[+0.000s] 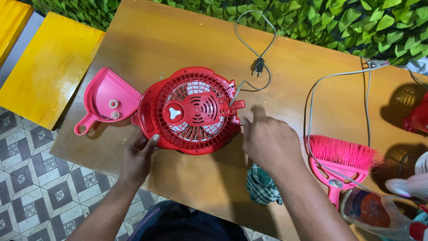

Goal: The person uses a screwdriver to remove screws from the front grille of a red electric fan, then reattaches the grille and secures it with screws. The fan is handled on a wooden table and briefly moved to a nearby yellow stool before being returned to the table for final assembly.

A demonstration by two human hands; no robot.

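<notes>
Red plastic table fan point(189, 109) lies grille-up on the varnished wooden table point(178, 40), toward its near-left part. The left hand point(137, 156) grips the housing at its near-left rim, thumb on top and fingers curled under; it is closed on the fan. The right hand point(267, 140) rests just beside the fan's right edge, near the small tab where the grey power cord point(249, 85) enters. Its fingers point at that spot, but the back of the hand covers the tips, so I cannot tell whether they pinch anything.

Judgement on method: the left hand should brace the housing firmly so it does not rotate on the smooth tabletop, while the right works at the tab with light pressure. Thin plastic there would likely crack if forced. The cord and its black plug point(258, 66) lie loose on the table beyond the fan and should be kept out of the working area.

Nearby: a pink dustpan point(107, 100) touching or just beside the fan's left edge, with two small white parts on it; a pink hand brush point(341, 158) to the right, crossed by a second grey cable; a checked cloth point(263, 185) hanging at the near edge.

Not determinable: the fan's underside, any fastener at the tab, the dustpan parts' nature. Items at the far right, including a plastic bottle point(374, 212), are cut off by the frame.
</notes>
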